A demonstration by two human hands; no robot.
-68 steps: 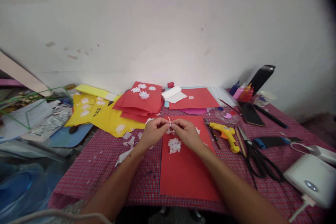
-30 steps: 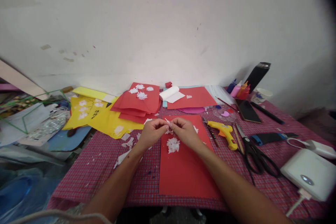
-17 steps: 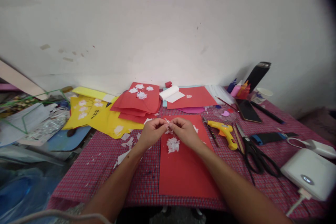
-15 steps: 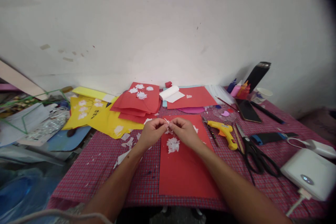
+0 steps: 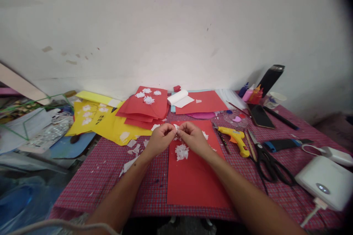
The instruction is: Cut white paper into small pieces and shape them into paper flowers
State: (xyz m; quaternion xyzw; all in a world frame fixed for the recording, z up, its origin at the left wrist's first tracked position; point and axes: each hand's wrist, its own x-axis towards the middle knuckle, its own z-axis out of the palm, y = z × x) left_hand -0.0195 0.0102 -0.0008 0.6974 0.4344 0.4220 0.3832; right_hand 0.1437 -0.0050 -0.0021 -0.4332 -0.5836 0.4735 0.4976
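Note:
Above the upper part of a red paper sheet (image 5: 197, 180), my left hand (image 5: 161, 138) and my right hand (image 5: 193, 138) meet fingertip to fingertip. Both pinch a small piece of white paper (image 5: 176, 127), mostly covered by the fingers. Just below them on the sheet lies a crumpled white paper flower (image 5: 182, 152). Another white paper piece (image 5: 205, 135) shows on the sheet past my right hand. Torn white paper scraps (image 5: 134, 149) are scattered on the checked cloth left of the sheet.
To the right lie a yellow glue gun (image 5: 234, 138), black-handled scissors (image 5: 271, 163), a phone (image 5: 260, 115) and a white power device (image 5: 325, 181). At the back are a red stack (image 5: 143, 108) bearing white flowers and a white paper roll (image 5: 178, 97). Yellow sheets (image 5: 110, 125) lie left.
The fingertips have shifted slightly and the white paper between them has turned a little. Both arms and everything on the table look the same.

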